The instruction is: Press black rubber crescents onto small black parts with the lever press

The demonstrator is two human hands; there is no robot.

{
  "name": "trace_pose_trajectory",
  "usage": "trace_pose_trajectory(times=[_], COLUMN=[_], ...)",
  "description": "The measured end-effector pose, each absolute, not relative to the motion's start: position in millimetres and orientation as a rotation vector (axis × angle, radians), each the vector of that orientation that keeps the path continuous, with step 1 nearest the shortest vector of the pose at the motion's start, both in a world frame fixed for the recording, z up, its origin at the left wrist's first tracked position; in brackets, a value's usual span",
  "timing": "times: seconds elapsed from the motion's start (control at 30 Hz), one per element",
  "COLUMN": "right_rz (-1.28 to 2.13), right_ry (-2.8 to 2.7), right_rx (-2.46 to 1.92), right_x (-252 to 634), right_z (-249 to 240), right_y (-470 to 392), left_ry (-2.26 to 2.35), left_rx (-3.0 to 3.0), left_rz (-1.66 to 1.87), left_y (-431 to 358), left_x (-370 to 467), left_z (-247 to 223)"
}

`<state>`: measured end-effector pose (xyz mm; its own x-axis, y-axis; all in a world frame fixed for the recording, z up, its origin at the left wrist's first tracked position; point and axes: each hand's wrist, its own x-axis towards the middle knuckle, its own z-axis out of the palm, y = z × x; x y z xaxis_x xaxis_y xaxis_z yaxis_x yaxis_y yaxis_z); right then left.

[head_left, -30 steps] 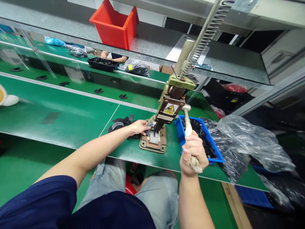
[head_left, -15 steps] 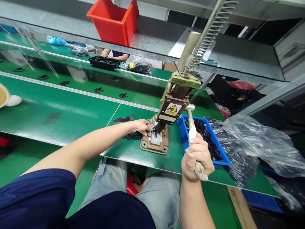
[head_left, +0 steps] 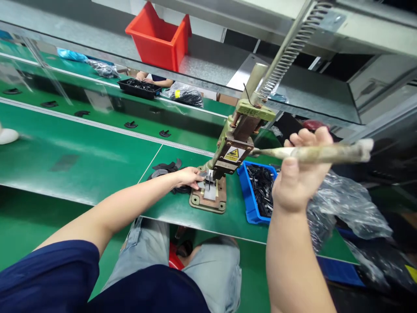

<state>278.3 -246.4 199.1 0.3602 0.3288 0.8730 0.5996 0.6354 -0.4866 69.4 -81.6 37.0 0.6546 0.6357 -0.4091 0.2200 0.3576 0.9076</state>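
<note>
At the base of a green hand press, my left hand pinches a small dark grey part beside the metal fixture plate. My right hand is raised at the right, its fingers over the cloth-wrapped press lever and its thumb below it. The lever points to the right, roughly level. Several dark curved parts lie in a pile just left of the press. A blue bin of small black parts stands right of the press.
A red bin sits on the metal shelf above. Black parts are spaced along the green belt. Across it, a person's hands are near a black tray. Clear plastic bags lie at the right.
The lever has swung up from a downward slant to nearly level, and my right hand has risen with it. My left hand remains at the fixture. The view has shifted slightly.
</note>
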Motion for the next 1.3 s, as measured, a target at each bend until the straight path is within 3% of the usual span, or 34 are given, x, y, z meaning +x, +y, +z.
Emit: trace_pose_trajectory(times=[0.1, 0.2, 0.33, 0.7, 0.97, 1.2, 1.3], right_rz=[-0.191, 0.166, 0.394, 0.341, 0.229, 0.059, 0.006], right_ry=[-1.010, -1.067, -1.130, -1.066, -1.332, -1.626, -1.685], right_rx=[-1.043, -1.229, -1.264, -1.286, -1.369, -1.356, -1.344], right_x=[269, 234, 184, 161, 189, 205, 206], right_z=[131, 56, 12, 18, 19, 31, 31], right_y=[-257, -272, -282, -305, -317, -326, -326], left_ry=[0.741, 0.595, 0.488, 0.507, 0.503, 0.600, 0.507], left_rx=[1.234, 1.249, 1.269, 1.230, 1.309, 1.830, 2.099], left_rz=[0.353, 0.343, 0.284, 0.109, 0.121, 0.627, 0.550], left_y=[-98, -122, -155, -185, -174, -188, -199], left_x=[45, 27, 22, 25, 32, 24, 24], left_z=[57, 78, 94, 98, 98, 117, 118])
